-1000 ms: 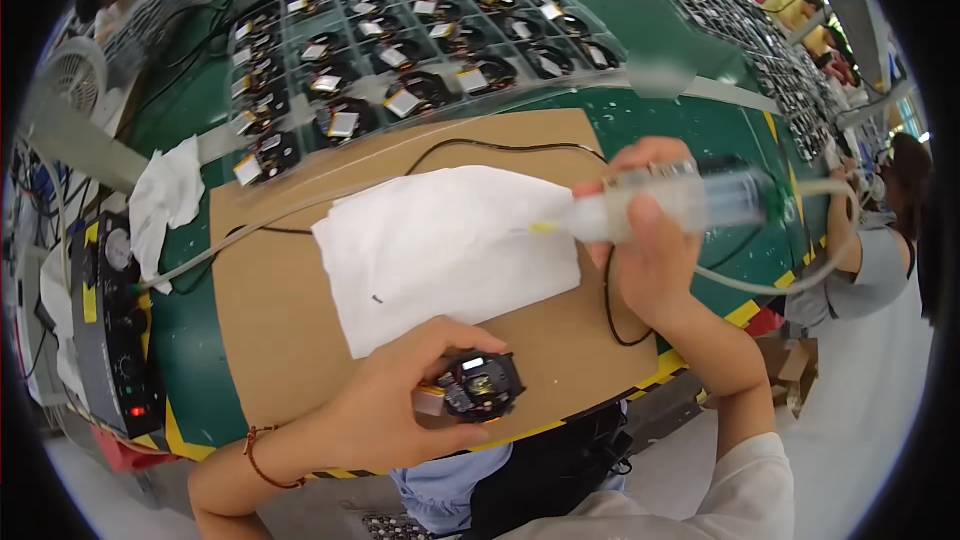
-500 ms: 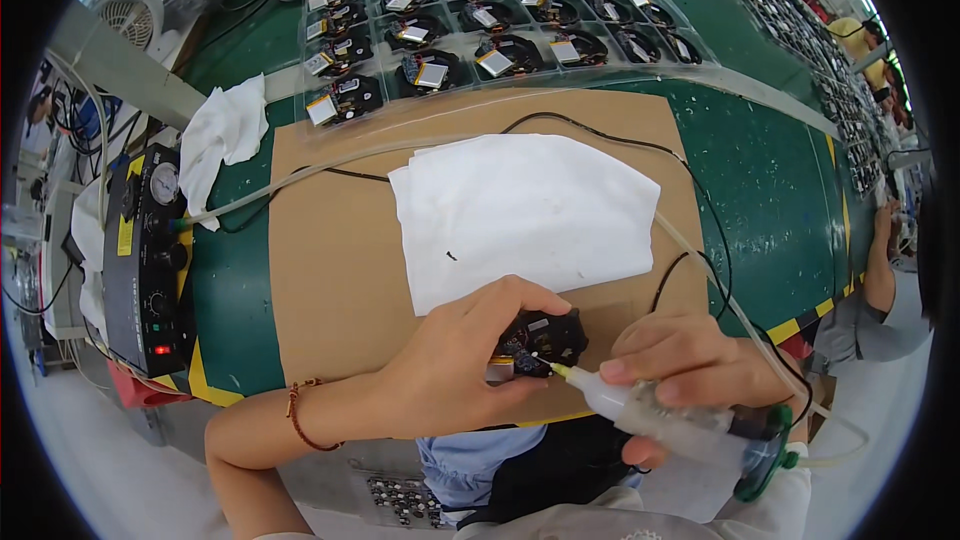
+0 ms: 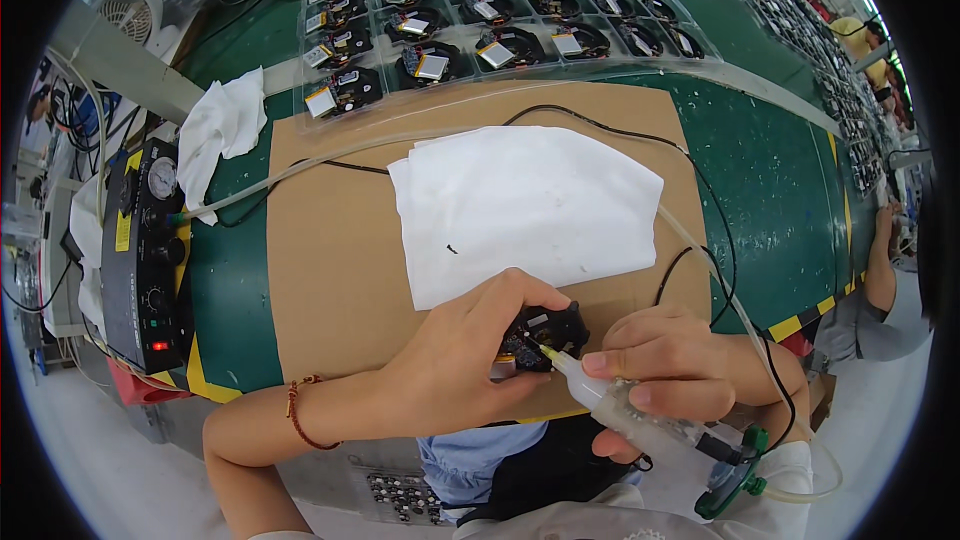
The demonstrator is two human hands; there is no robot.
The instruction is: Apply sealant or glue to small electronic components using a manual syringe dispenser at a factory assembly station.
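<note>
We see clear plastic trays [image 3: 480, 30] along the far edge of the green worktop [image 3: 770, 200], each pocket holding a small round black part with a pale rectangular block or a yellow-edged label on it. At the worktop's near rim runs a yellow-and-black striped tape [image 3: 205, 380]. On the left stands a black control box [image 3: 145, 260] with a round white dial, knobs, a yellow label strip and a small red light.

A flat sheet of brown cardboard [image 3: 330, 270] covers the middle of the worktop, matt and smooth. On it lies a white, soft, slightly creased cloth [image 3: 525, 205]; a second crumpled white rag [image 3: 220, 130] lies off the cardboard at the left. A thin black cable [image 3: 640, 135] loops over the cardboard's far side.

Our left hand [image 3: 465, 360] is closed around a small black component [image 3: 545, 335] at the cardboard's near edge, just below the cloth. Our right hand [image 3: 670, 375] is clamped on a translucent plastic dispenser syringe [image 3: 640, 420], its yellowish tip touching the component. A clear hose [image 3: 720, 290] runs from the syringe's green rear fitting [image 3: 735, 485].
</note>
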